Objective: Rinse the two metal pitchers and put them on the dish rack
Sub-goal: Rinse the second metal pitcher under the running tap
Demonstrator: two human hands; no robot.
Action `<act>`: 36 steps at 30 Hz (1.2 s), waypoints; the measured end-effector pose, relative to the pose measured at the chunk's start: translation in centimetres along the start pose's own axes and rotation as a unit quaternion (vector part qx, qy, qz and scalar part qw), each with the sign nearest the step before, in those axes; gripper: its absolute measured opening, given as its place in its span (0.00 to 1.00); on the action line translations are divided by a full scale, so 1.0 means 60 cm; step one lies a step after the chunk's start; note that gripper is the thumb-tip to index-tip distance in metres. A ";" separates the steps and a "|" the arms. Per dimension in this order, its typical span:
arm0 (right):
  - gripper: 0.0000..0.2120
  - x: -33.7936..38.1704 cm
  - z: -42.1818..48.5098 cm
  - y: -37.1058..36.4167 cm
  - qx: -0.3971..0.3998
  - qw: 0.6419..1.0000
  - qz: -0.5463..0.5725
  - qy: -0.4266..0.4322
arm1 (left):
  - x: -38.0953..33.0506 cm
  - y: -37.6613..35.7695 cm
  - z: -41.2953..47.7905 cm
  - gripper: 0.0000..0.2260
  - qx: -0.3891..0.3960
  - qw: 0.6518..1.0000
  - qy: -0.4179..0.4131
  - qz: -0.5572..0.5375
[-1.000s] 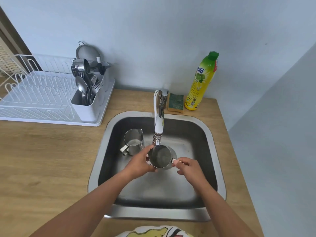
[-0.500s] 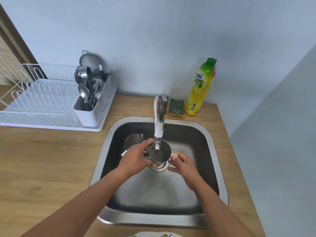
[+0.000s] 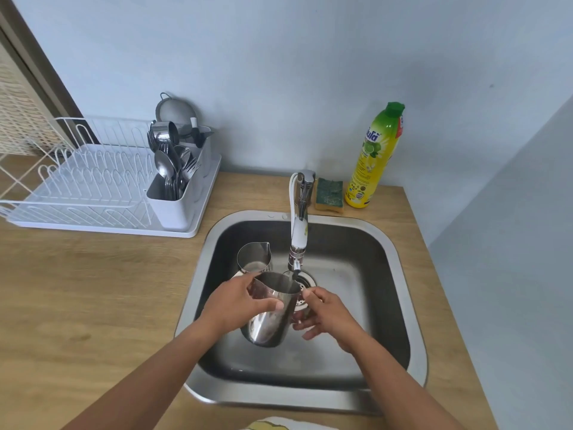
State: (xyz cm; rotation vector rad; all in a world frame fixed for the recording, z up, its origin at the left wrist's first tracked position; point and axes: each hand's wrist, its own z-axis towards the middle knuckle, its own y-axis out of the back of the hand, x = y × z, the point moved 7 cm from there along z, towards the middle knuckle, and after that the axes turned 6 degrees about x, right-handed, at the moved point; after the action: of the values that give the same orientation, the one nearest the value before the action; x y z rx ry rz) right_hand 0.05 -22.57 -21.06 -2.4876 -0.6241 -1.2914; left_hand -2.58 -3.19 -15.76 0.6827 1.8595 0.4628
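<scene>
Head view: in the middle of the frame the left hand [image 3: 238, 301] has its grip wrapped round the left side of the held pitcher [image 3: 273, 318], fingers curled on the shiny metal; the right hand [image 3: 328, 315] has its grip on the right side, thumb at the rim and fingers under it; the handle is hidden; the held pitcher is above the sink [image 3: 415, 305], tipped, with its mouth just under the end of the tap [image 3: 298, 237]; the second pitcher [image 3: 253, 257] stands upright in the sink, just behind the left hand; the white dish rack [image 3: 93, 187] sits on the wooden worktop [image 3: 93, 290] at the left of the frame, with spoons and forks in its cutlery box [image 3: 173, 197]; a green sponge [image 3: 329, 195] and a yellow soap bottle [image 3: 373, 159] stand behind the sink.
</scene>
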 end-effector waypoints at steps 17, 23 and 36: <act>0.08 0.025 -0.015 0.057 -0.110 0.992 -0.025 0.054 | 0.013 -0.043 0.027 0.29 0.031 0.982 -0.017 -0.185; 0.08 0.028 -0.017 0.080 -0.155 0.985 -0.051 0.056 | -0.009 -0.063 0.032 0.34 0.006 0.981 -0.028 -0.190; 0.07 0.008 -0.009 0.068 -0.112 0.993 -0.038 0.012 | 0.018 -0.056 0.041 0.30 0.061 0.985 -0.011 -0.160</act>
State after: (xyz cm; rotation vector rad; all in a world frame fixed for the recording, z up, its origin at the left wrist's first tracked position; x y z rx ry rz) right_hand 1.92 -26.25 -20.52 -2.6452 -0.6035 -1.4918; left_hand -1.43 -5.03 -19.43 0.4537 1.9439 0.1318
